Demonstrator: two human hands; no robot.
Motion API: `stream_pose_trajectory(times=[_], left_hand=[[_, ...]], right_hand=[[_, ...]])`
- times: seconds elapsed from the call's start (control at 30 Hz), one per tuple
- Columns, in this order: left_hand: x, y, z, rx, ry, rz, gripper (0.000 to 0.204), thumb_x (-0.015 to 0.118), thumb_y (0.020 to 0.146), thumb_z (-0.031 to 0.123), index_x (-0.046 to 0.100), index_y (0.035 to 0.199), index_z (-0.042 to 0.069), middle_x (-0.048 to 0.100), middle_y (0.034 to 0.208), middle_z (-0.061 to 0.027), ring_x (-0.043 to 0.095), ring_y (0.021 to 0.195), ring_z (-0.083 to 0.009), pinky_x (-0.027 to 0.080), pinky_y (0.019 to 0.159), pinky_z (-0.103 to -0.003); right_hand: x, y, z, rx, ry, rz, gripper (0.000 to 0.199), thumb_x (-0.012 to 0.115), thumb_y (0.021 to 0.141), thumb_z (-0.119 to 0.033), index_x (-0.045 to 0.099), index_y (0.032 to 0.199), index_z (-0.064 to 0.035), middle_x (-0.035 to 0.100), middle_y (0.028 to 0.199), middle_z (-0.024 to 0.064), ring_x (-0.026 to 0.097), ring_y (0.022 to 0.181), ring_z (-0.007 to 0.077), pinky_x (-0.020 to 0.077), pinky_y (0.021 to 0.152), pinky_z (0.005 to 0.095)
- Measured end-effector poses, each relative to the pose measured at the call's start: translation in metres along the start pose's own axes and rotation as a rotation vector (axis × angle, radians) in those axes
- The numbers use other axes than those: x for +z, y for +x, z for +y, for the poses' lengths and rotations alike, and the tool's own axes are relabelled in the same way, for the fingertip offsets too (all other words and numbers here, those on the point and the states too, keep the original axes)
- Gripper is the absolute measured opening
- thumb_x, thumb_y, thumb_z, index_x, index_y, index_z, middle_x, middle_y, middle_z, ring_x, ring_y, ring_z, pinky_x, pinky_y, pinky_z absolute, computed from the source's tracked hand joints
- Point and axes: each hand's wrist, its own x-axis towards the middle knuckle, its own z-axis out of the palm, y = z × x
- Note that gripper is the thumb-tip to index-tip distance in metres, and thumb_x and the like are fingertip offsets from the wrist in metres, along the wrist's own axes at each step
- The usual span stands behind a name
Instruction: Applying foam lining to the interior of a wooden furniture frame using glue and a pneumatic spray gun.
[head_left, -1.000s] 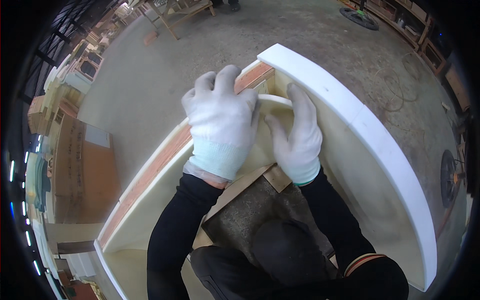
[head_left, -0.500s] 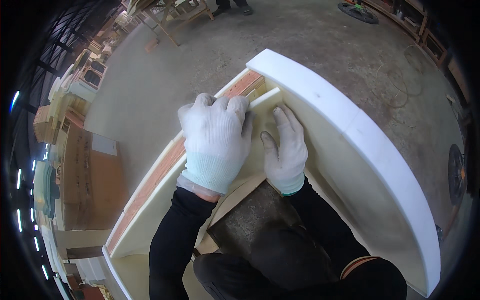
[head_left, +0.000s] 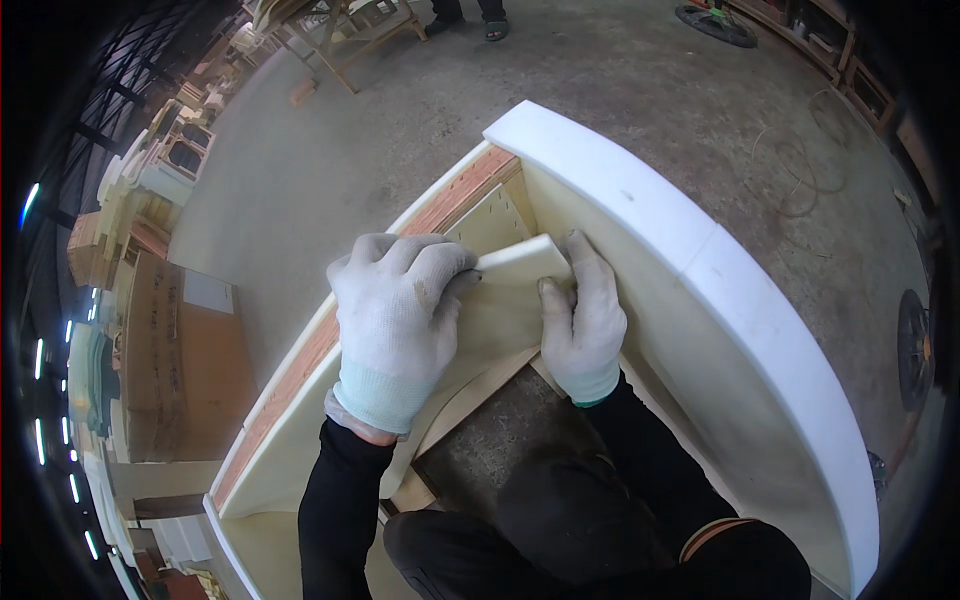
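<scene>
A curved furniture frame with thick white foam point(head_left: 720, 255) along its right rim surrounds my arms. Reddish wood point(head_left: 455, 200) shows along the top of its left side. My left hand point(head_left: 395, 315), in a white knit glove, has its fingers closed over the top edge of a cream foam sheet point(head_left: 515, 290). At that sheet's right end, my gloved right hand point(head_left: 585, 330) pinches the edge between thumb and fingers. The sheet stands away from the far corner, and a pale inner panel point(head_left: 490, 222) with small dark marks shows behind it. Both palms are hidden.
A large cardboard box point(head_left: 185, 360) stands left of the frame, near stacked foam and wood pieces. Far off are a wooden trestle point(head_left: 345, 50) and a person's feet point(head_left: 495, 28). A hose point(head_left: 800, 180) lies on the right-hand floor, and a wheel point(head_left: 912, 350) is beyond it.
Both hands have come back toward me with the foam sheet's top edge, the left hand also moving left. More of the inner panel in the far corner now shows.
</scene>
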Motion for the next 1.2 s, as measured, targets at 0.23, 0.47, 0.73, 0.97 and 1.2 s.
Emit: stream_pose_trajectory(times=[0.23,0.47,0.73,0.97,1.2], left_hand=[[0.006,0.008,0.009,-0.016,0.011,0.006,0.011,0.077,0.085,0.015,0.072,0.095,0.013,0.071,0.089,-0.0029,0.060,0.087,-0.0272,0.041,0.085,-0.040],[0.022,0.020,0.003,0.001,0.118,0.145,0.011,0.079,0.086,0.020,0.073,0.091,0.014,0.067,0.079,-0.0015,0.057,0.077,-0.0242,0.040,0.080,-0.040],[0.031,0.023,-0.003,-0.043,0.168,0.243,0.009,0.080,0.086,0.020,0.073,0.084,0.014,0.067,0.075,-0.0009,0.058,0.073,-0.0233,0.040,0.078,-0.039],[0.034,0.029,-0.002,-0.051,0.183,0.257,0.010,0.079,0.086,0.021,0.074,0.082,0.014,0.067,0.074,-0.0008,0.057,0.072,-0.0231,0.040,0.076,-0.038],[0.035,0.028,-0.003,-0.069,0.170,0.285,0.009,0.079,0.086,0.021,0.074,0.082,0.015,0.067,0.073,-0.0009,0.058,0.072,-0.0231,0.040,0.074,-0.039]], right_hand=[[0.005,-0.007,0.013,0.190,0.091,-0.080,0.024,0.066,0.097,-0.013,0.064,0.117,0.0002,0.068,0.083,0.0196,0.070,0.072,0.0358,0.0547,0.063,0.0404],[0.020,0.016,0.012,0.220,0.090,-0.007,0.014,0.066,0.099,-0.016,0.070,0.101,-0.0028,0.067,0.077,0.0165,0.067,0.068,0.0328,0.0532,0.064,0.0388],[0.029,0.029,0.006,0.236,0.020,0.009,0.019,0.066,0.099,-0.024,0.072,0.095,-0.0069,0.067,0.074,0.0139,0.067,0.068,0.0315,0.0538,0.065,0.0381],[0.037,0.031,0.005,0.393,0.055,0.036,0.029,0.067,0.099,-0.031,0.072,0.084,-0.0070,0.065,0.069,0.0126,0.065,0.063,0.0298,0.0518,0.062,0.0373],[0.039,0.037,-0.001,0.418,0.022,0.046,0.035,0.067,0.099,-0.036,0.072,0.080,-0.0068,0.063,0.065,0.0127,0.062,0.060,0.0286,0.0508,0.061,0.0370]])
